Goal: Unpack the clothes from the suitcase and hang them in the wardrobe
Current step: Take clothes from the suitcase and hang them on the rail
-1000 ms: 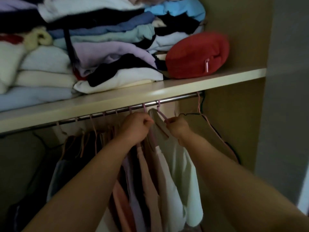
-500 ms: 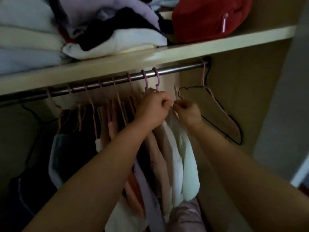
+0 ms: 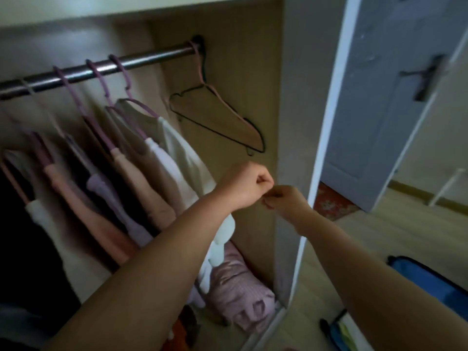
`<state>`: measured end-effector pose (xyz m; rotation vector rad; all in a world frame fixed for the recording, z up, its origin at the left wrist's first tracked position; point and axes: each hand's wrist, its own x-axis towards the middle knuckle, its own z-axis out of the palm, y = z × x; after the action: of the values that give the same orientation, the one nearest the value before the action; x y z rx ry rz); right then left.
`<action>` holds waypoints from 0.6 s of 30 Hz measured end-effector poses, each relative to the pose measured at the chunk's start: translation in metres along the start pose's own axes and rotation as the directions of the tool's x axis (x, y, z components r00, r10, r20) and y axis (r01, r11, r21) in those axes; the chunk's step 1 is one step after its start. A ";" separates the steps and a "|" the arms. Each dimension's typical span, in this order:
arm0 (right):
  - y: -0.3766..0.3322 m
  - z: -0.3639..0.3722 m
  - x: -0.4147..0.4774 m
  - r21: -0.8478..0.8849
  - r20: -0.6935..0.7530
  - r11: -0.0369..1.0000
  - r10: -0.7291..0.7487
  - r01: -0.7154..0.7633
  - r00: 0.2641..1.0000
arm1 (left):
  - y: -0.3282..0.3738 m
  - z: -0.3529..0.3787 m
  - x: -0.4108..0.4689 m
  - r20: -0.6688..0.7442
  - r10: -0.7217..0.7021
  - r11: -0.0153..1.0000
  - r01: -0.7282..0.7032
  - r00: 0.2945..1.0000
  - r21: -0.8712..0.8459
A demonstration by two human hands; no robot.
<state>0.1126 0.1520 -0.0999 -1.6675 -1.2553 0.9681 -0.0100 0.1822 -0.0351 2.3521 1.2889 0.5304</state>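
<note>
Inside the wardrobe, a metal rail (image 3: 101, 68) carries several garments on purple hangers. The rightmost is a white top (image 3: 187, 158) with a beige neckline, hanging free. My left hand (image 3: 249, 184) is a closed fist in front of that top's lower edge and holds nothing. Just right of it and nearly touching it, my right hand (image 3: 285, 202) also has curled fingers, and I see nothing in them. The blue suitcase (image 3: 430, 279) lies on the floor at the lower right, partly hidden by my right arm.
Empty pink and black hangers (image 3: 220, 115) hang at the rail's right end against the wardrobe's side wall (image 3: 296, 97). Crumpled pink fabric (image 3: 238, 287) sits on the wardrobe floor. A grey-blue door (image 3: 379, 97) stands open on the right above a pale floor.
Both hands have let go of the white top's hanger and dropped down and to the right. My view has tilted down and right, so the shelf of folded clothes is out of sight.
</note>
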 end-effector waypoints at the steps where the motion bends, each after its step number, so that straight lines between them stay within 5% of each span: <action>1: 0.011 -0.008 -0.006 0.006 -0.011 0.999 0.041 -0.041 0.999 | 0.002 0.009 -0.001 0.034 0.001 1.000 -0.001 0.999 -0.002; 18: 0.197 -0.205 -0.157 0.068 -0.365 0.838 0.526 -0.542 0.768 | 0.123 0.209 -0.045 0.447 -0.055 0.998 0.055 0.893 0.013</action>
<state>0.3357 -0.0662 -0.1897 -2.1817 -0.5471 0.8850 0.1593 0.0485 -0.1544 2.2480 1.1272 -0.0377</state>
